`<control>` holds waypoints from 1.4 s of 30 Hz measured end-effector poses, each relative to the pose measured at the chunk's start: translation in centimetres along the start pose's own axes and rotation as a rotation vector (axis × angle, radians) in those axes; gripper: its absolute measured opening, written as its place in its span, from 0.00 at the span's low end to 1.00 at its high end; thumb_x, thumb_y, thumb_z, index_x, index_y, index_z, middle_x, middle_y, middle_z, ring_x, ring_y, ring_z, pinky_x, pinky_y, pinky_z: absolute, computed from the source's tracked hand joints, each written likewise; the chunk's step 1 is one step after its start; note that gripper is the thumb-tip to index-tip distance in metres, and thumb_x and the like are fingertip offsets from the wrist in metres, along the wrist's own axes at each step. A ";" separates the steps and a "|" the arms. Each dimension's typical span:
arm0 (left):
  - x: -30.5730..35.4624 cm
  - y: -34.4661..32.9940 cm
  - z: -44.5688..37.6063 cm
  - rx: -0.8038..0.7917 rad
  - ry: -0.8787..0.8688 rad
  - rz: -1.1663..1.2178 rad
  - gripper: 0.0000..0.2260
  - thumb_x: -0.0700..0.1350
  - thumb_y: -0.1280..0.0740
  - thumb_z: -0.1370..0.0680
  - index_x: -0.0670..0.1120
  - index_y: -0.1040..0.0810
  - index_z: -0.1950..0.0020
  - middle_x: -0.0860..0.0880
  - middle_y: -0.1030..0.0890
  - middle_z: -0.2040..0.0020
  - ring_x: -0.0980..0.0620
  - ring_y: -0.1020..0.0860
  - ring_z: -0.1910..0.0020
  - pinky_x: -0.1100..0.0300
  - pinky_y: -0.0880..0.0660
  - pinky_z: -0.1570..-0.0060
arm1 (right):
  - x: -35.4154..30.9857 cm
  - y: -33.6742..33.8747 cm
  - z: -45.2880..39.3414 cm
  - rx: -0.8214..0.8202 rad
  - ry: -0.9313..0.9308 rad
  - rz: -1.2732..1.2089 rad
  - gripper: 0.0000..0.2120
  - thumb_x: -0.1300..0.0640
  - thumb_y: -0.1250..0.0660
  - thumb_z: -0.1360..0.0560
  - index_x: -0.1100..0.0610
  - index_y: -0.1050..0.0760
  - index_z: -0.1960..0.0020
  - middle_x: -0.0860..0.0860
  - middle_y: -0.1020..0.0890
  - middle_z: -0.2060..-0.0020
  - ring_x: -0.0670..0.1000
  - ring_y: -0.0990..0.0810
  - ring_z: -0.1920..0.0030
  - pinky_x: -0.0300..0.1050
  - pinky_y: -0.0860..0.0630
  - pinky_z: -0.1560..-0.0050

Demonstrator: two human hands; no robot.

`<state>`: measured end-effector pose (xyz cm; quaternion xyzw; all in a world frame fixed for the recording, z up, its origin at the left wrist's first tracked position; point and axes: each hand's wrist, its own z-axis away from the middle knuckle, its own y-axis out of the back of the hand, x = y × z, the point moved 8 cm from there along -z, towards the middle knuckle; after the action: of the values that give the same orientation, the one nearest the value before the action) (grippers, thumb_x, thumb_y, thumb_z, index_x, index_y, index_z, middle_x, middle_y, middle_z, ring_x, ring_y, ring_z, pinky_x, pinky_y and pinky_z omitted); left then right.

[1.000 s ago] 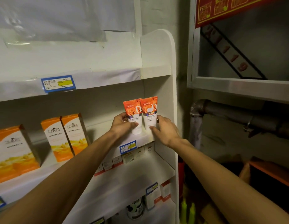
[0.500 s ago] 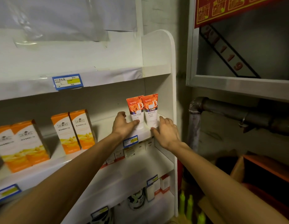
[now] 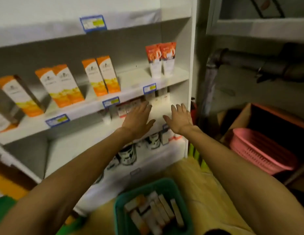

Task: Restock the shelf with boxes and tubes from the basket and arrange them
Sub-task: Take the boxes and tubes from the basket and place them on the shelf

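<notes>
Two orange-and-white tubes [image 3: 160, 59] stand upright side by side at the right end of the white shelf [image 3: 130, 78]. Several orange-and-white boxes [image 3: 101, 75] stand in pairs further left on the same shelf. Both hands are off the tubes and hover lower, in front of the shelf below. My left hand [image 3: 139, 119] is empty with its fingers spread flat. My right hand [image 3: 180, 118] is empty too, fingers straight. A green basket [image 3: 120, 216] at the bottom holds several boxes lying on their sides [image 3: 154, 212].
Small white boxes [image 3: 158, 97] line the lower shelf behind my hands, and dark jars [image 3: 127, 153] stand on the shelf under it. A pink basket [image 3: 259, 151] sits to the right by a brown carton. A grey pipe [image 3: 249, 63] runs along the right wall.
Both hands have let go of the two tubes and dropped down to the shelf below. The camera has tilted down, bringing the green basket into view.
</notes>
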<state>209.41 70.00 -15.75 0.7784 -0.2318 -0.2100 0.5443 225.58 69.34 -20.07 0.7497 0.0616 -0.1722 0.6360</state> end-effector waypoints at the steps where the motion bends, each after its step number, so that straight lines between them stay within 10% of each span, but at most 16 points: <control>1: 0.4 -1.2 1.7 -0.036 -0.010 -0.001 0.29 0.59 0.38 0.20 0.45 0.35 0.24 0.43 0.33 0.24 0.43 0.32 0.27 0.49 0.34 0.27 | 0.0 -1.4 1.1 -0.016 0.001 -0.017 0.32 0.39 0.45 0.19 0.58 0.42 0.23 0.58 0.39 0.24 0.61 0.48 0.21 0.59 0.46 0.24; 20: -3.4 -29.5 27.5 -0.864 0.194 0.108 0.23 0.60 0.38 0.21 0.48 0.27 0.31 0.45 0.27 0.32 0.45 0.25 0.37 0.51 0.25 0.42 | 4.6 -34.9 18.7 -0.649 -0.072 -0.080 0.33 0.43 0.39 0.21 0.59 0.41 0.23 0.61 0.34 0.26 0.62 0.34 0.28 0.56 0.33 0.29; 29: -6.3 -40.2 31.1 -0.921 0.306 0.199 0.26 0.60 0.39 0.23 0.47 0.31 0.29 0.44 0.27 0.32 0.43 0.26 0.36 0.48 0.25 0.41 | 4.9 -43.1 20.7 -0.693 -0.069 -0.006 0.22 0.48 0.37 0.22 0.58 0.32 0.32 0.58 0.25 0.37 0.58 0.26 0.38 0.52 0.26 0.41; 42: -7.0 -48.4 31.4 -0.948 0.361 0.276 0.29 0.55 0.37 0.21 0.45 0.38 0.23 0.42 0.34 0.26 0.41 0.33 0.28 0.45 0.26 0.37 | 2.9 -51.0 19.7 -0.612 0.009 0.180 0.35 0.44 0.36 0.22 0.61 0.42 0.23 0.61 0.40 0.23 0.62 0.45 0.23 0.57 0.44 0.23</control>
<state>191.95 65.09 -70.94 0.4328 -0.1143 -0.0806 0.8906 208.88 59.08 -71.19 0.5267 0.0465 -0.0854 0.8445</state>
